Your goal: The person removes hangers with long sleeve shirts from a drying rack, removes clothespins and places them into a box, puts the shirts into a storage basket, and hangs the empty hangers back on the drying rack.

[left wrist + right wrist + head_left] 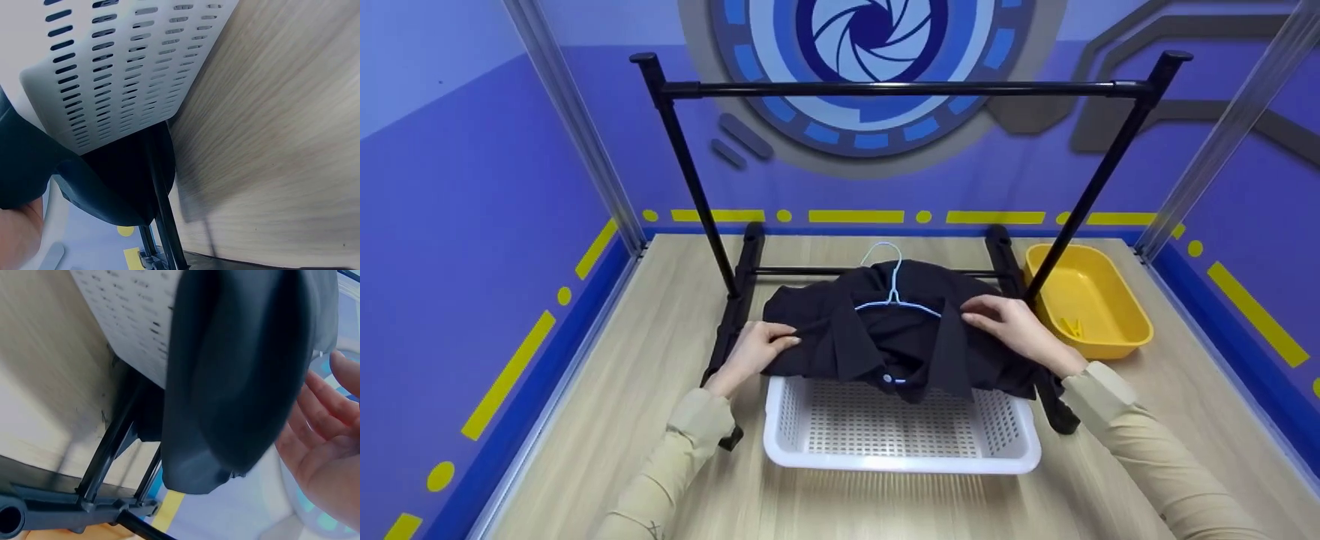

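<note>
A black collared shirt (810,345) lies draped over the back part of a white perforated basket (900,465). A light blue wire hanger (894,292) sits inside its neck, the hook standing up above the collar. My left hand (754,349) pinches the shirt at its left shoulder, and in the left wrist view that hand (22,236) is mostly hidden by the cloth. At the right side of the collar, my right hand (1012,326) touches the fabric. The right wrist view shows this hand (326,444) with fingers extended and thumb apart, beside the hanging cloth.
A black clothes rack (900,88) stands around and behind the basket, its top bar high above the shirt. Beside its right foot is a yellow tray (1099,300) holding a yellow clothespin (1071,328). Blue patterned walls (510,225) enclose the wooden table (660,285).
</note>
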Tool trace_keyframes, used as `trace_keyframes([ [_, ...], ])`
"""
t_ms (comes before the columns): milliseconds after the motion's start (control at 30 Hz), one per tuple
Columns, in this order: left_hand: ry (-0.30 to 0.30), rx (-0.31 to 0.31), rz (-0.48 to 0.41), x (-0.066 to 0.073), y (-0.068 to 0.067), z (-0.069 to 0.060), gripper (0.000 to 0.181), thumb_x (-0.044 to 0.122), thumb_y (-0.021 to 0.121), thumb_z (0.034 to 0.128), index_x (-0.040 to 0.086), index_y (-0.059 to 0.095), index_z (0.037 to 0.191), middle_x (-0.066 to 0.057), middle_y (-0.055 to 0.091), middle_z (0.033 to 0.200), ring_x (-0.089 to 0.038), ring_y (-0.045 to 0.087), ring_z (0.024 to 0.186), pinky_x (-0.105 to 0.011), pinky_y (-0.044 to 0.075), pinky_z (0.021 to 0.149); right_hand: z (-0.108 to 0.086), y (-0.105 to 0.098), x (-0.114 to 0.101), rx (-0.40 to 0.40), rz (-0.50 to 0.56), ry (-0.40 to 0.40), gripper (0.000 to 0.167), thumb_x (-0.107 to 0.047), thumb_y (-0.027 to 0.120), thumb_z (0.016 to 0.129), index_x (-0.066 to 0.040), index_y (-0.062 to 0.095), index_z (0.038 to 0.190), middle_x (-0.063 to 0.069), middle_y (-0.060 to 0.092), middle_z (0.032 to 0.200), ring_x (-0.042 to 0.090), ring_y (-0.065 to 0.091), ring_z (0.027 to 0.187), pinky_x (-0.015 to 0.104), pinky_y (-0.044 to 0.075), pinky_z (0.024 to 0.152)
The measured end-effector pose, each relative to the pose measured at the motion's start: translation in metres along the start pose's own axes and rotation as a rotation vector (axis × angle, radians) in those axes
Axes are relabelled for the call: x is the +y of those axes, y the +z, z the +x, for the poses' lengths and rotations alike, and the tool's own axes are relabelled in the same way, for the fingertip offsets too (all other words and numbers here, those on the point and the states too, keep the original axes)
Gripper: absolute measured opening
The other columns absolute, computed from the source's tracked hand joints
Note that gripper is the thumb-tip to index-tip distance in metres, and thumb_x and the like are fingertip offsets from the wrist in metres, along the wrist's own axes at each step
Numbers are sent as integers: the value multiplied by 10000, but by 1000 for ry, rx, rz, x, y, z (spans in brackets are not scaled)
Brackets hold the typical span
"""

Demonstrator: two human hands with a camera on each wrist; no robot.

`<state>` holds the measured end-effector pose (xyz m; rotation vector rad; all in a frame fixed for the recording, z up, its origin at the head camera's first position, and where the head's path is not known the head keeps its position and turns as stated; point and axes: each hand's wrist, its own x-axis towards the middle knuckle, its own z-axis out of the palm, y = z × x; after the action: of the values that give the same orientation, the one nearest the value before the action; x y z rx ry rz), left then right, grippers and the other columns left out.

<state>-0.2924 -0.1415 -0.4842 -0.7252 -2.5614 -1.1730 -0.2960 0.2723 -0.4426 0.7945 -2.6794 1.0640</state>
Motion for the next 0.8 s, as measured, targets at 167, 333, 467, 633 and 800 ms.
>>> trace_keyframes([
  [167,-5,-12,13,0,0,0,192,120,690,798,-16,703,933,-128,659,914,-259,613,880,-350,456,780,0,9,0,-38,-31,-6,227,-256,587,890,-68,653,999,10,625,953,157,566,863,350,442,746],
  [333,-27,-3,8,0,-1,-2,193,122,694,795,-16,704,929,-126,659,913,-256,612,884,-348,453,785,-2,13,-1,-64,-43,-7,252,-271,577,896,-55,654,999,30,631,945,173,568,844,368,439,741],
  [467,-43,-3,-9,-1,-1,-3,177,144,685,806,11,711,918,-85,665,905,-228,613,868,-345,454,772,-3,15,1,-70,-51,0,267,-290,572,894,-55,657,989,25,632,933,164,565,823,359,441,727],
  [633,-72,-20,-41,3,-2,-3,160,188,668,824,53,718,895,-24,668,881,-183,612,831,-339,455,745,-3,18,2,-27,-51,-16,208,-234,596,885,-50,669,947,30,639,897,173,574,797,359,449,706],
  [800,-73,-47,-83,10,-5,1,154,198,656,834,66,723,878,-6,666,861,-143,602,798,-320,453,725,-4,21,2,66,-57,-91,125,-90,614,865,2,681,916,81,643,863,218,589,785,382,462,696],
])
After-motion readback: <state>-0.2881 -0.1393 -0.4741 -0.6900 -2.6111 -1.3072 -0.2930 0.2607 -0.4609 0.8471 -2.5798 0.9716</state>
